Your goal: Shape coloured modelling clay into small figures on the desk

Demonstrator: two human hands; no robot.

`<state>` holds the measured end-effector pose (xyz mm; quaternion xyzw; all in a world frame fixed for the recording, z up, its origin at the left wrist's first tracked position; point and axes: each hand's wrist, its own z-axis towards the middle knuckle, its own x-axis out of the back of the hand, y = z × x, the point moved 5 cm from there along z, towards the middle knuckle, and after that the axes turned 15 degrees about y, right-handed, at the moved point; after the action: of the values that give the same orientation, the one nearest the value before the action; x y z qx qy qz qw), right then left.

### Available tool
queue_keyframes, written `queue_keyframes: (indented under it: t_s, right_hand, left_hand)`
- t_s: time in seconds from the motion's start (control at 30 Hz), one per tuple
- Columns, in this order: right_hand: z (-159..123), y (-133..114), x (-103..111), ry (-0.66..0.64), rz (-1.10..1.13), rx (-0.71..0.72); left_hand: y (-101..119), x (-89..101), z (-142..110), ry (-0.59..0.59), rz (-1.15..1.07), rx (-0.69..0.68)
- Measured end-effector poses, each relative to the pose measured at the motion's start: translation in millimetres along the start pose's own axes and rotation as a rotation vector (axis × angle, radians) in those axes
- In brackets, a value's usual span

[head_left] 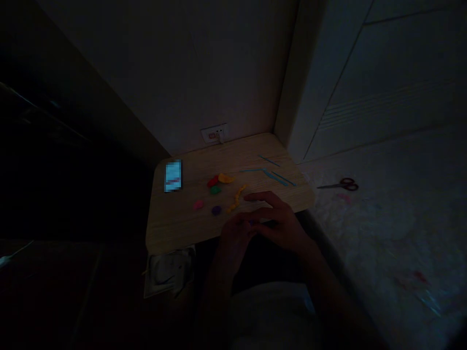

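In dim light, my left hand (235, 236) and my right hand (279, 221) meet at the table's front edge. Their fingers are closed around a small purple piece of modelling clay (251, 222), mostly hidden between the fingertips. Just beyond them, a bumpy yellow-orange strip of clay (237, 197) lies on the wooden table (171, 223). To its left are a purple lump (216, 210) and a pink lump (198, 204). Farther back sit red (212, 182), green (215, 190) and orange (225, 178) lumps, close together.
Thin blue tools (275, 177) lie at the table's right. A lit phone (172, 176) rests at the left. Behind is a wall socket (214, 132) with a plug. Scissors (341, 185) lie on a pale surface to the right. An open box (170, 272) stands below left.
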<state>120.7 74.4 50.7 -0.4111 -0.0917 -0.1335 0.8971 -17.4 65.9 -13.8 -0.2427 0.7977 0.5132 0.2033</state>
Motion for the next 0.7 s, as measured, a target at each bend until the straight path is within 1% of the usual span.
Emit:
queue_keyframes:
  t_s: [0.17,0.43,0.5,0.6,0.7]
  right_hand:
    - [-0.8,1.8,0.8,-0.012,-0.025,-0.019]
    - [-1.4,5.2,2.8,0.008,-0.038,-0.043]
    - [-1.8,6.3,2.5,0.003,-0.032,-0.059]
    - [-2.5,8.9,1.7,0.001,-0.012,-0.087]
    - [-2.5,13.3,4.1,0.037,-0.001,-0.098]
  left_hand:
    - [-0.9,-0.7,0.2,-0.007,0.005,0.016]
    - [6.7,-2.4,1.1,0.017,0.033,-0.044]
    - [6.1,-2.5,2.8,0.039,0.017,-0.052]
    - [2.5,-0.6,6.9,0.102,0.02,-0.062]
    - [-0.7,2.6,10.9,0.15,0.037,-0.087]
